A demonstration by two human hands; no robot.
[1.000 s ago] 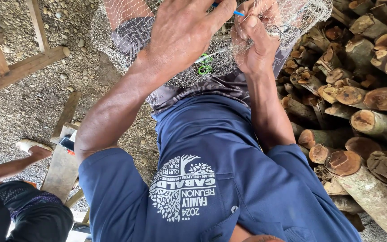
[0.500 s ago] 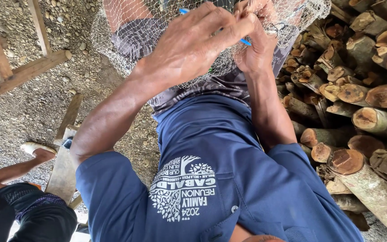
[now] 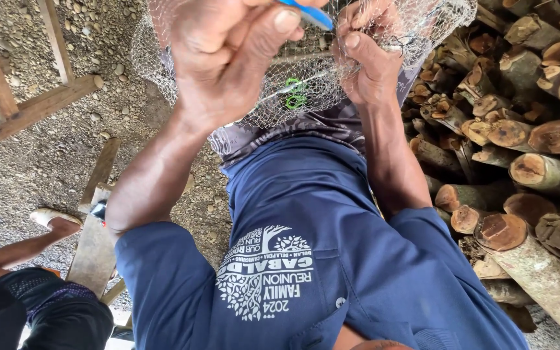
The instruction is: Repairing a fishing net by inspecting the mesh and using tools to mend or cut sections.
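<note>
A pale fine-mesh net [image 3: 280,84] hangs over my lap, with a small green loop [image 3: 296,94] caught in it. My left hand [image 3: 228,58] is raised close to the camera and pinches a slim blue netting tool [image 3: 306,13] between thumb and fingers, right above the mesh. At the net's upper edge my right hand [image 3: 371,58] is closed on a bunch of mesh, just right of the blue tool. The tool's far end is cut off by the frame's top edge.
Cut logs [image 3: 520,136] are stacked along the right. Gravel ground [image 3: 53,149] lies to the left, with wooden beams [image 3: 27,110] and a plank [image 3: 95,240]. Another person's leg and foot [image 3: 46,223] show at the lower left.
My left hand has risen toward the camera with the blue tool, pulling it up and left from the mesh. My right hand keeps its grip on the net.
</note>
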